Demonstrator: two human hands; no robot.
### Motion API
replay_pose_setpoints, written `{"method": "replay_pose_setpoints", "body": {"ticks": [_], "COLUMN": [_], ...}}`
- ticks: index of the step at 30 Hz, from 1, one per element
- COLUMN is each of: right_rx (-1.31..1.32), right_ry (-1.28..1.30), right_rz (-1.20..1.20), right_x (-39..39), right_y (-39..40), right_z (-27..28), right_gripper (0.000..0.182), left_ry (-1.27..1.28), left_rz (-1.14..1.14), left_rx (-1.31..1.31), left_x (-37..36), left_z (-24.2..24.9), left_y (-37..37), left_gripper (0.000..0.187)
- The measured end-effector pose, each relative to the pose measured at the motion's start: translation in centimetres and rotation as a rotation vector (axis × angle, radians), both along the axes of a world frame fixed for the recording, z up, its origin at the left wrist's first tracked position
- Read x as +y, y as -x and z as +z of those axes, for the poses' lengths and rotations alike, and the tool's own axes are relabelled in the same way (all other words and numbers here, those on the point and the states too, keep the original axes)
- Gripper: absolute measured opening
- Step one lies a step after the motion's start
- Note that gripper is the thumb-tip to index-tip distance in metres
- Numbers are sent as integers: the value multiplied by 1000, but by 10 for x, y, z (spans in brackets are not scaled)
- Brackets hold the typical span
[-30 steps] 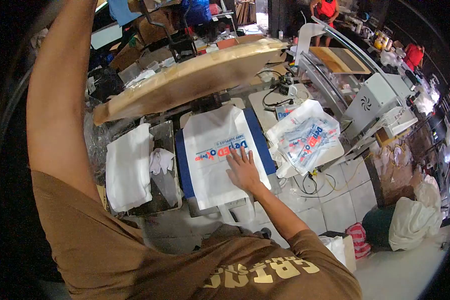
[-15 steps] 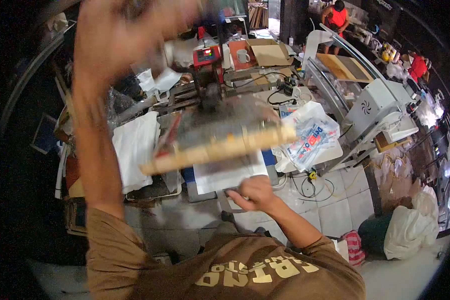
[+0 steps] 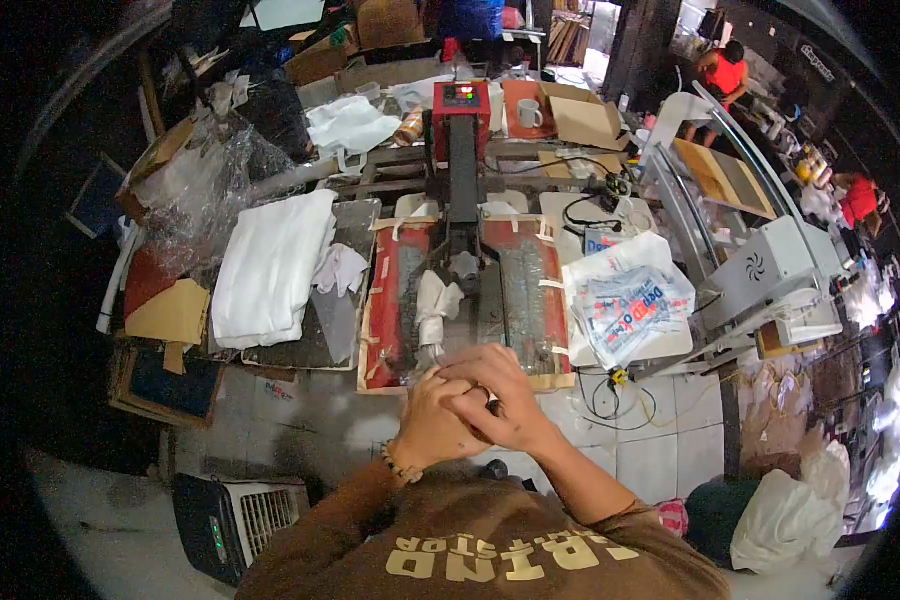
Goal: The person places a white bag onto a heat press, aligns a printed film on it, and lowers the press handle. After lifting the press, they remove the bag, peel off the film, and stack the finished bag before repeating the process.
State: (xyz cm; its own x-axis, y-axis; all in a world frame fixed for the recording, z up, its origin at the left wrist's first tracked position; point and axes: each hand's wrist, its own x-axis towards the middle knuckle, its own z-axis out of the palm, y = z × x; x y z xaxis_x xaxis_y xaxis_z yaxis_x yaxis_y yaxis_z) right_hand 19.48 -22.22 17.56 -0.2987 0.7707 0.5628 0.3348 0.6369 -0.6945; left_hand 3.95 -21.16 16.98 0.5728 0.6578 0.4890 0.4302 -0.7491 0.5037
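Note:
A heat press stands in front of me, its wide upper plate point(image 3: 392, 325) edged with tape and lying level over the lower bed. A lever with white cloth point(image 3: 436, 305) wrapped round it runs toward me. My left hand point(image 3: 428, 418) is closed at the lever's near end, which it mostly hides. My right hand point(image 3: 505, 400) overlaps it, fingers curled over the left hand, with a dark handle end point(image 3: 493, 407) showing between them. The white sheet on the lower bed is hidden beneath the plate.
Left of the press lie folded white fabric point(image 3: 275, 265) and plastic wrap point(image 3: 220, 190). To the right are printed plastic bags point(image 3: 630, 305), cables point(image 3: 595, 205) and a grey-white machine point(image 3: 770, 255). A mug point(image 3: 529, 112) stands behind. Two people in red work at the far right.
The press's upper plate has gone from raised and tilted to lowered over the white sheet. My left hand has come down from high up, and my right hand has joined it at the handle.

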Motion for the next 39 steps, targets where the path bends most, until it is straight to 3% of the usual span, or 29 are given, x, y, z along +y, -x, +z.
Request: {"method": "replay_pose_setpoints", "body": {"ticks": [3,5,8,21,28,33,39], "right_rx": [6,-14,-114,-41,-62,19,-124], "right_ry": [4,-25,177,170,291,322,349], "right_rz": [-29,-57,-105,-169,-171,-171,-226], "right_x": [2,6,6,10,10,8,8], "right_y": [2,4,9,11,10,15,16], "right_z": [-3,-15,-45,-50,-45,-44,-34], "right_gripper": [39,40,40,37,38,37,35], "left_ry": [-96,-21,-32,-62,71,-24,61], "left_rz": [22,97,62,-1,-38,-73,-96], "left_rx": [25,79,119,-65,10,1,-13], "left_x": [2,-1,3,10,13,16,20], "left_z": [-9,-12,-47,-35,-29,-45,-52], "left_y": [0,0,3,-3,0,0,7], "left_gripper": [33,36,38,32,34,33,34]}}
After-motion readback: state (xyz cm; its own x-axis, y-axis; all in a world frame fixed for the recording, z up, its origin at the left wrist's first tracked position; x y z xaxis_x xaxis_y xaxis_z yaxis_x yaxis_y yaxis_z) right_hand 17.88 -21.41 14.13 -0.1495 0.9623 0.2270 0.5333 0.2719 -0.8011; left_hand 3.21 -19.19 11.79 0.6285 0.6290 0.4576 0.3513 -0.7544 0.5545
